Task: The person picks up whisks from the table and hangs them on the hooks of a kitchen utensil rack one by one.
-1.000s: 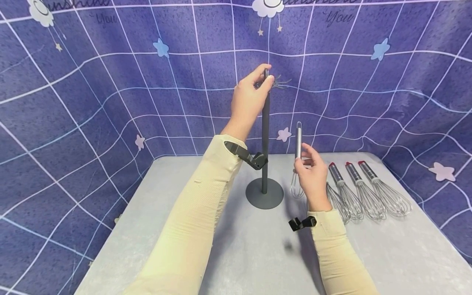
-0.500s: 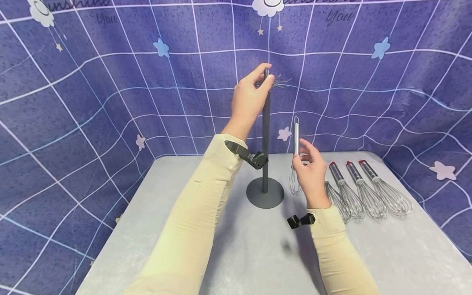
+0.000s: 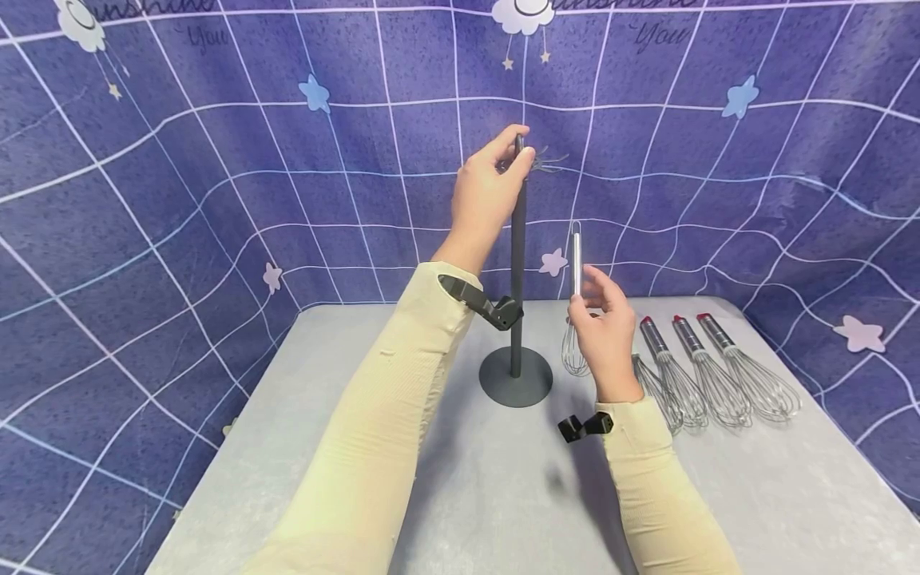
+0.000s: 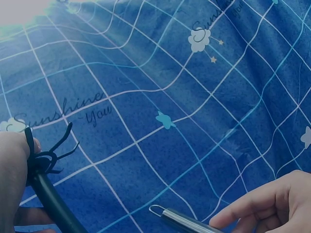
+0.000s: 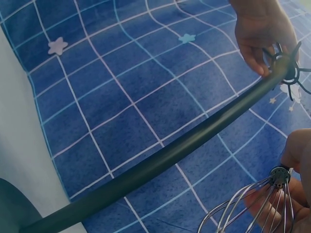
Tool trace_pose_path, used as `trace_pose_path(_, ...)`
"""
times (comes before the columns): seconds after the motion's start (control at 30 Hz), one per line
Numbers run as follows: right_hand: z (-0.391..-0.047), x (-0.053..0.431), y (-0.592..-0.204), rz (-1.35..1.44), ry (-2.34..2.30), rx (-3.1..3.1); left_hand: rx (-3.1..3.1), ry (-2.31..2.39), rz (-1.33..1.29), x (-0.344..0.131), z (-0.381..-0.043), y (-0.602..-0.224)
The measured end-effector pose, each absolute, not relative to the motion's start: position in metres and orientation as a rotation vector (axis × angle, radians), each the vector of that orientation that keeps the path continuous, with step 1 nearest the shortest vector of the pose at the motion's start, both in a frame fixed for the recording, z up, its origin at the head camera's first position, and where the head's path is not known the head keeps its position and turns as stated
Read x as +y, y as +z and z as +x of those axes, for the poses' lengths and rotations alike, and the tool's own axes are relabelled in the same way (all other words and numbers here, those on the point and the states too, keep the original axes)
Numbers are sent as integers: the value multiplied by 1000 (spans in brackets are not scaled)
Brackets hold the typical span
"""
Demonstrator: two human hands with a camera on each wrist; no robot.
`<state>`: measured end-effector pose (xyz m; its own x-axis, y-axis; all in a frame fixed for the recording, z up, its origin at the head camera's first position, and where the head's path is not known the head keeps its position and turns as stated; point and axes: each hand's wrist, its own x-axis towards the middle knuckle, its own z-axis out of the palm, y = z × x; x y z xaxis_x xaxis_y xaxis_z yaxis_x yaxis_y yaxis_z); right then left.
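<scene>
A dark stand rises from a round base, with a ring of thin hooks near its top. My left hand grips the top of the post, thumb and fingers around it. In my right hand a metal whisk is pinched by its handle. It stands upright with the hanging loop on top and the wires below, to the right of the post and lower than the hooks. The right wrist view shows the whisk's wires near the post, apart from it. The left wrist view shows the loop end.
Several whisks lie side by side on the right of the grey table, some with red handle ends. One is partly hidden behind my right hand. A blue patterned cloth hangs behind and beside the table.
My right hand has risen slightly and moved a little left with the whisk, bringing it closer to the post. The left hand has stayed on the stand's top.
</scene>
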<state>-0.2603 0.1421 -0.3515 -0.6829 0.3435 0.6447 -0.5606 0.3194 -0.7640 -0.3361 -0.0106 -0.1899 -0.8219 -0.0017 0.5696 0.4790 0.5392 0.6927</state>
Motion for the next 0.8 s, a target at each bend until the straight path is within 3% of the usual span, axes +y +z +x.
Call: trace_pose_path(0.8,-259,138,-337,225,1508,-1777,-2244,-1237,-419,-12,-333,-189)
